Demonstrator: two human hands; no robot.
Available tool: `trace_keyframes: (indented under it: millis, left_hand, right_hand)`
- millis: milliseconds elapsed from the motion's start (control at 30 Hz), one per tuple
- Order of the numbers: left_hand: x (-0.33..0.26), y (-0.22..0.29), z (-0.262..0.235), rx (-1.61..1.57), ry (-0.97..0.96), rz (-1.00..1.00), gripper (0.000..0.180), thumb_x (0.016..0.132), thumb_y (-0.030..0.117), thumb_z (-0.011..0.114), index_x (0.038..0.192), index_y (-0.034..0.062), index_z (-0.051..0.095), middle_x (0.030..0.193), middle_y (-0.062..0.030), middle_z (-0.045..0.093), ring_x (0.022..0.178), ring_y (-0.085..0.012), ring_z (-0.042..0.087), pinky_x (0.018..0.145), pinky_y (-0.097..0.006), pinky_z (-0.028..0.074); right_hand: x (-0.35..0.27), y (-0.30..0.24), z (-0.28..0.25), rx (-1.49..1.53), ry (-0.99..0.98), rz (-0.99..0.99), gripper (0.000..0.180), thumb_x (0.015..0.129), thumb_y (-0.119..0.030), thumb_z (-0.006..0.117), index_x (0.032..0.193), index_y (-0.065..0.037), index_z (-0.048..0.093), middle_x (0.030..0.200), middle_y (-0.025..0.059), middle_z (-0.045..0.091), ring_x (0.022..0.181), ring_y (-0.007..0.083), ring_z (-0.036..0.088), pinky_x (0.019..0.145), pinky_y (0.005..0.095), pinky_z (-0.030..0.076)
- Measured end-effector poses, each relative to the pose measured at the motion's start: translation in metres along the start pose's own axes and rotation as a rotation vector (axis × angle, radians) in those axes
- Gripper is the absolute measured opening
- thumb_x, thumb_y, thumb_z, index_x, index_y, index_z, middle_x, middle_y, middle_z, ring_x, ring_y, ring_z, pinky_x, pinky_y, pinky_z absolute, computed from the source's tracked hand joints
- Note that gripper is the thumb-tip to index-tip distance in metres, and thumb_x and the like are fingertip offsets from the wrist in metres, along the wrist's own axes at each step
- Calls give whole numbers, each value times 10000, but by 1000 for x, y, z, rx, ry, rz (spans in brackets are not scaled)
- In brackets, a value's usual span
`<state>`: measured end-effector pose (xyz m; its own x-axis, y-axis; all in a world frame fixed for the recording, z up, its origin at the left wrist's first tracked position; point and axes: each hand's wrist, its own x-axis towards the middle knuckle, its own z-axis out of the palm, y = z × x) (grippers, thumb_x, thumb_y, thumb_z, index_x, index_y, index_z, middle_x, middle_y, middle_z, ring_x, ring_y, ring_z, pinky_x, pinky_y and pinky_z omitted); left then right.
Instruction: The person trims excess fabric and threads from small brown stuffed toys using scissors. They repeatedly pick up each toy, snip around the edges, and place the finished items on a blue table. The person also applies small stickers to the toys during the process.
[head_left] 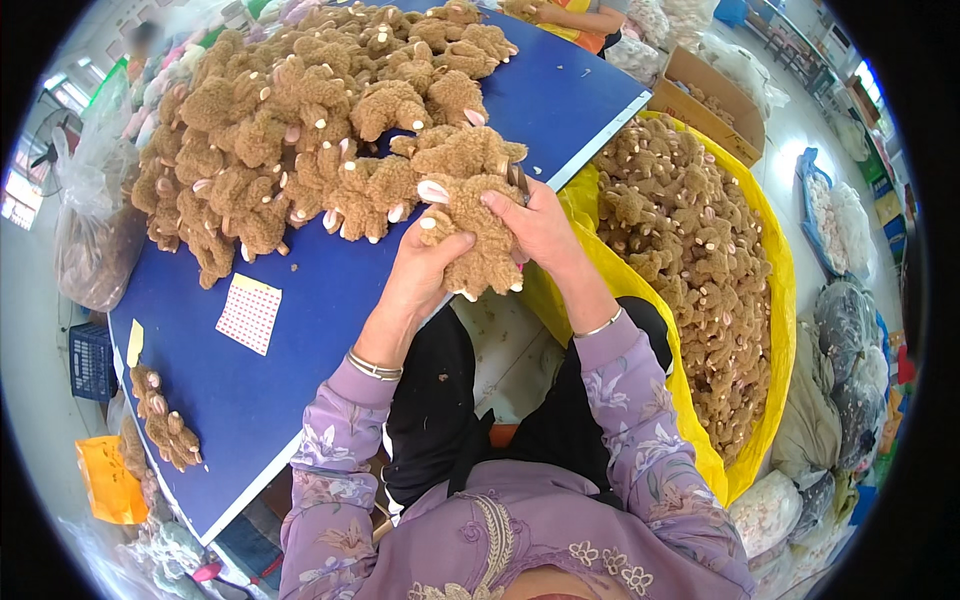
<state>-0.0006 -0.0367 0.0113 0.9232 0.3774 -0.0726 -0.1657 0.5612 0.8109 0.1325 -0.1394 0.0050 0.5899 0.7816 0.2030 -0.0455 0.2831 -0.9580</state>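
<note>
A limp, curly brown plush animal skin point(478, 235) with pink-lined ears and white tips is held over the near table edge. My left hand point(418, 268) grips its left side, thumb on top. On the other side my right hand point(545, 228) is closed on it, thumb pressed onto the plush. A dark, pointed metal tool point(518, 180), perhaps small snips, sticks up by my right fingers; its lower part is hidden. Just beyond lies a large pile of similar plush skins point(300, 130) on the blue table point(570, 85).
To my right, a yellow sack point(780, 330) is full of brown plush pieces, with a cardboard box point(705, 105) behind it. A sheet of red-marked labels point(249, 314) and a few plush pieces point(165, 420) lie on the left. Another person's arm point(580, 18) shows across the table.
</note>
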Motion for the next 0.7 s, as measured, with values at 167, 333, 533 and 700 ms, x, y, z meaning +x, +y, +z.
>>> trace_keyframes:
  millis: [167,333,533,700]
  left_hand:
    - [-2,2,-2,-44,-108,18,470,847,-56,529,1306,-13,438,1177,-118,582,1058,-202,601,906,-356,511]
    - [-1,3,-8,-63,-148,-16,492,839,-15,557,1313,-11,425,1201,-129,569,1081,-214,590,921,-367,503]
    - [-3,8,-7,-7,-166,-51,499,840,11,573,1313,-26,418,1212,-133,561,1103,-228,581,941,-377,491]
    - [8,9,-17,290,-206,94,431,858,67,619,1262,29,473,1165,-89,602,946,-120,590,800,-267,491]
  right_hand:
    - [-3,-4,-1,23,9,22,343,911,-157,623,1207,3,555,1068,39,626,923,87,575,814,267,484]
    - [-5,-5,-1,98,-9,55,377,912,-146,623,1228,32,519,1107,54,612,988,113,559,876,280,465]
    - [-9,-22,-6,3,-67,139,376,925,-141,591,1247,33,501,1107,57,602,977,113,561,873,281,471]
    - [-10,-46,-16,-356,129,122,400,890,-195,631,1197,47,546,1118,77,592,985,148,566,889,293,467]
